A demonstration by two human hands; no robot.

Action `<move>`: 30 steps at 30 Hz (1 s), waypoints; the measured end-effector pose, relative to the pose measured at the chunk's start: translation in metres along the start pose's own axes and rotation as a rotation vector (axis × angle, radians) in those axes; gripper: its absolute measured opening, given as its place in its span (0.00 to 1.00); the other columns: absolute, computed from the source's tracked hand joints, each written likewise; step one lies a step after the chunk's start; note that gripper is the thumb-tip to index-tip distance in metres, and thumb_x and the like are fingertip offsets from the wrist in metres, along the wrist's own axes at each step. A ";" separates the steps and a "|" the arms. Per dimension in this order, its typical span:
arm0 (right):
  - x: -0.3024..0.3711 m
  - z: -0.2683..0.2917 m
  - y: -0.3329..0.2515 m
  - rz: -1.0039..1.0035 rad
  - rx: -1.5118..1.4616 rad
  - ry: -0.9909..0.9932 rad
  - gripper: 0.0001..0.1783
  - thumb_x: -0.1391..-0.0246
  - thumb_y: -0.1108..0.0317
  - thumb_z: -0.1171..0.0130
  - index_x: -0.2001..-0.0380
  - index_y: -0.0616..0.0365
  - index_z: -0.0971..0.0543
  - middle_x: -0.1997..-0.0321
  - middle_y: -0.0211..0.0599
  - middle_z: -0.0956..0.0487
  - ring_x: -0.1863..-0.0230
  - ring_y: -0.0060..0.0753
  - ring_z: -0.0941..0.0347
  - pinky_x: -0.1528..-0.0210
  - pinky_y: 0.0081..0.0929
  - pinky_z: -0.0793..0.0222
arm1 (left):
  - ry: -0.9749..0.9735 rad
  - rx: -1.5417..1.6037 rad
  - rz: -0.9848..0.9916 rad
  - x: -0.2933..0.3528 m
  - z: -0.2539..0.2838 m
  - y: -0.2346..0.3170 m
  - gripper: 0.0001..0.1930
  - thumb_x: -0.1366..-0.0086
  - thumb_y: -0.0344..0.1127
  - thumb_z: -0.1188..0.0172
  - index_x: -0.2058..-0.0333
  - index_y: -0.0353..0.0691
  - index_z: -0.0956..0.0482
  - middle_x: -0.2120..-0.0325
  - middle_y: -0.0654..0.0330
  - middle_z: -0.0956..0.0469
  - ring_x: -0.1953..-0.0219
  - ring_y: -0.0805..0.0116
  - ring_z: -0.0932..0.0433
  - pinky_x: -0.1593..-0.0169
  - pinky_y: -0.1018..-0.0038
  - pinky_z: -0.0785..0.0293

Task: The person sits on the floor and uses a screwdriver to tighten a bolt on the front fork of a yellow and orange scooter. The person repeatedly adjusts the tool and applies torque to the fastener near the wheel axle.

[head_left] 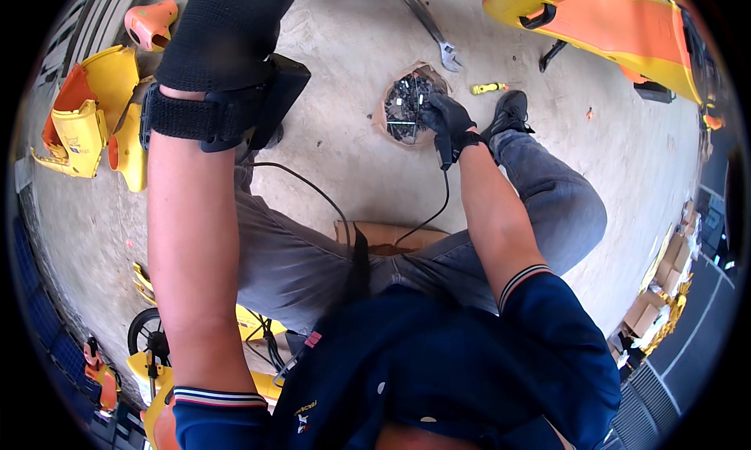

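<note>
My right hand, in a black glove, is at the right side of a round paper-like container on the floor. Small dark pieces, screw-like but too small to name for sure, fill it, with a few pale bits among them. The fingers are curled together over the pile; whatever they grip is hidden. My left hand, in black knit, is raised close to the camera at the upper left. Its fingers run out past the top edge. A black device is strapped to that wrist.
An adjustable wrench and a yellow screwdriver lie beyond the container. Yellow and orange body panels stand at the left. A yellow-orange vehicle part juts in at upper right. Cables run from my wrists. Cardboard boxes line the right.
</note>
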State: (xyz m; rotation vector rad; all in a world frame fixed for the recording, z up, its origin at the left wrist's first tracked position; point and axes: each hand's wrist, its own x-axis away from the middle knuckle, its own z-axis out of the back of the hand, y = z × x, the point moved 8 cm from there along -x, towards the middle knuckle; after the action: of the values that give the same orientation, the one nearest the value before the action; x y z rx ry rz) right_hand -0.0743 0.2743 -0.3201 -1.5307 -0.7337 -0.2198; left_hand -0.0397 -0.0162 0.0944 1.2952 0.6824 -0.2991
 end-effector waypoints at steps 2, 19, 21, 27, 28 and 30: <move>0.001 0.005 0.019 -0.234 -0.151 0.002 0.07 0.45 0.65 0.43 0.63 0.53 0.23 0.72 0.26 0.25 0.76 0.19 0.31 0.74 0.16 0.33 | -0.121 -0.094 -0.137 0.009 -0.012 0.026 0.25 0.49 0.22 0.54 0.49 0.25 0.35 0.51 0.46 0.34 0.53 0.60 0.28 0.49 0.68 0.28; 0.003 -0.016 0.029 -0.395 -0.079 -0.047 0.06 0.51 0.61 0.38 0.75 0.49 0.22 0.78 0.23 0.25 0.81 0.18 0.32 0.79 0.18 0.36 | -0.121 0.133 0.678 -0.003 -0.030 -0.022 0.11 0.36 0.34 0.49 0.58 0.34 0.26 0.64 0.57 0.25 0.61 0.72 0.25 0.52 0.76 0.28; 0.006 -0.018 0.025 -0.378 -0.041 0.000 0.07 0.51 0.60 0.38 0.74 0.49 0.21 0.79 0.23 0.25 0.81 0.18 0.33 0.79 0.19 0.37 | -0.217 0.113 0.531 -0.007 -0.031 -0.018 0.14 0.39 0.27 0.51 0.55 0.32 0.28 0.59 0.53 0.28 0.58 0.69 0.26 0.51 0.74 0.29; 0.004 -0.020 0.023 -0.330 0.109 0.000 0.12 0.46 0.53 0.41 0.77 0.46 0.24 0.81 0.18 0.30 0.82 0.16 0.38 0.81 0.16 0.42 | -0.325 -0.036 -0.207 0.014 -0.037 0.011 0.29 0.54 0.17 0.63 0.48 0.27 0.36 0.50 0.45 0.35 0.50 0.59 0.30 0.45 0.68 0.32; 0.000 -0.017 0.026 -0.307 0.117 -0.009 0.13 0.46 0.53 0.41 0.78 0.46 0.25 0.82 0.19 0.31 0.83 0.16 0.39 0.82 0.17 0.44 | -0.305 -0.059 -0.201 0.014 -0.036 0.012 0.31 0.56 0.16 0.64 0.48 0.26 0.37 0.50 0.45 0.35 0.50 0.59 0.30 0.45 0.68 0.32; 0.005 -0.023 0.019 -0.285 0.148 -0.058 0.13 0.47 0.53 0.41 0.79 0.46 0.25 0.84 0.20 0.32 0.85 0.16 0.41 0.83 0.18 0.47 | -0.198 -0.064 -0.140 0.015 -0.030 0.016 0.32 0.57 0.16 0.65 0.47 0.25 0.38 0.50 0.45 0.35 0.49 0.59 0.30 0.45 0.67 0.32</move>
State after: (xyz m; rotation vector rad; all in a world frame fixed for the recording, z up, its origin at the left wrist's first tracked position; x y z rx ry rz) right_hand -0.0529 0.2551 -0.3300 -1.2939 -0.9931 -0.3278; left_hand -0.0279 0.0192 0.0940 1.1415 0.6099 -0.5086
